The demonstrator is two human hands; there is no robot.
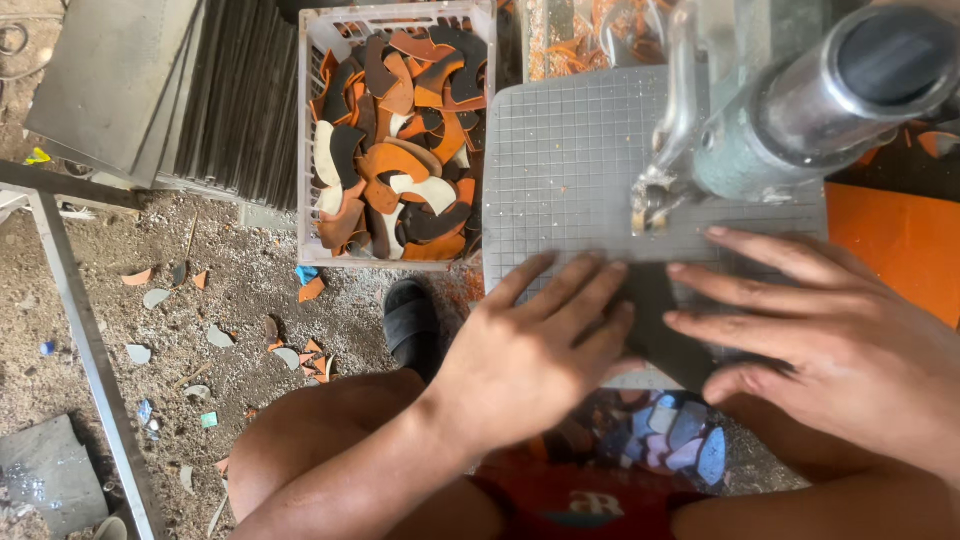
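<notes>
Both hands' grip, left hand (pixel 535 345) and right hand (pixel 810 330), spread flat atop dark sheet (pixel 660 325).

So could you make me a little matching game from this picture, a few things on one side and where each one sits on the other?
Things:
1. crate
2. dark sheet
3. sandal
4. orange sheet

Places:
A. on the dirt floor by the knee
B. under both hands, on the gridded board
C. at the right edge, past the board
D. left of the board, full of cut pieces

Pairs: 1-D, 2-B, 3-A, 4-C. The left hand and right hand press flat on the dark sheet.
</notes>
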